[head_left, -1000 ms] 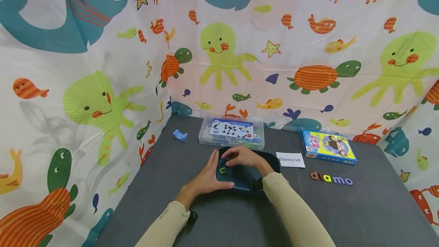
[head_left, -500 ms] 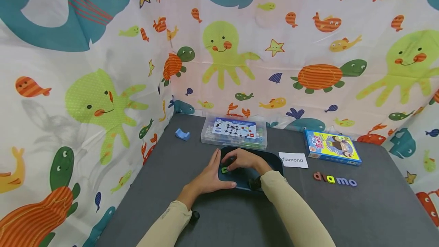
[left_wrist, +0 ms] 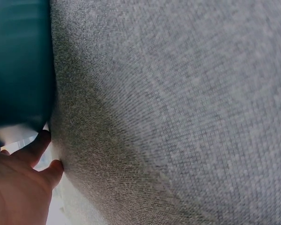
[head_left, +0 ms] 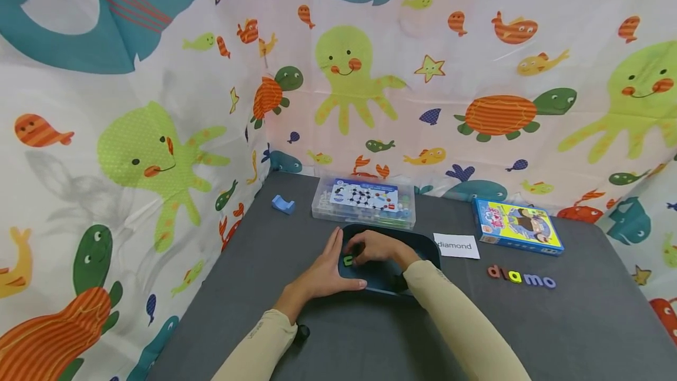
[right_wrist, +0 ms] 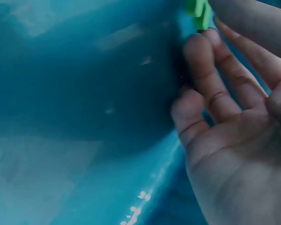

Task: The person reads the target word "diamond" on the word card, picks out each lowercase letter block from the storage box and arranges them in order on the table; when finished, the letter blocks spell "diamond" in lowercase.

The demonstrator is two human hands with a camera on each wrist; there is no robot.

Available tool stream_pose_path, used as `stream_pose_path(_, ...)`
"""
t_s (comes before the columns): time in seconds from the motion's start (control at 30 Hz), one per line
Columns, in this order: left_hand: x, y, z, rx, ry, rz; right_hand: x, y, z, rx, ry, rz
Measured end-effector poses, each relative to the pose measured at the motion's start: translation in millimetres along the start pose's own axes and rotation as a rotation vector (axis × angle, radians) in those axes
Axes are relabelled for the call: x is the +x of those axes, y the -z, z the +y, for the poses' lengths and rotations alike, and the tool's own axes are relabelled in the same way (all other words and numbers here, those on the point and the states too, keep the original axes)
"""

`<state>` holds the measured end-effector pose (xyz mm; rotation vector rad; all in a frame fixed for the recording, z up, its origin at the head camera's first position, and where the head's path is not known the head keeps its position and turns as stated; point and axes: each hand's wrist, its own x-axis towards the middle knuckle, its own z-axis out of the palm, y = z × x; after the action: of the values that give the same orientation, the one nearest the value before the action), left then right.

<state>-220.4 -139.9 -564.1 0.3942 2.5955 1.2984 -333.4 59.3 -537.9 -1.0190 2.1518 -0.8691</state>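
A dark blue tray [head_left: 427, 247] lies in front of me. My left hand [head_left: 321, 275] braces its left end, fingers straight along the side and thumb stretched along the front edge. In the left wrist view, that hand's fingertips are beside the tray wall [left_wrist: 21, 61]. My right hand [head_left: 376, 248] reaches into the tray with curled fingers, thumb and fingertips at a green letter [head_left: 348, 260] that looks like an n. The right wrist view shows the green letter [right_wrist: 198, 11] between thumb and fingertips, partly cut off by the frame.
Right of the tray lies a card [head_left: 456, 246] reading "diamond". Below it are coloured letters [head_left: 515, 277] spelling "diamo". A blue and yellow box [head_left: 518, 226], a clear case of small parts [head_left: 364, 202] and a light blue piece [head_left: 282, 204] stand farther back.
My right hand has lowered into the tray, its fingertips coming down to the green letter. The left hand stays at the tray's left end. The head view has shifted slightly.
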Motion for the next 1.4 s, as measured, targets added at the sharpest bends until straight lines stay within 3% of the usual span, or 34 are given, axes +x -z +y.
stream_pose_path(0.5,0.5,1.7,3.7,0.007,-0.007,0.005,1.1,-7,1,-0.122,0.062,0.042)
stream_pose_path(1.03,-1.4,1.4,0.3,-0.009,-0.007,-0.001,6.1,-11,1,-0.163,0.053,0.055)
stream_pose_path(1.4,-1.7,0.2,1.5,-0.017,-0.002,0.000,-4.3,-2,-3,-0.081,0.066,0.049)
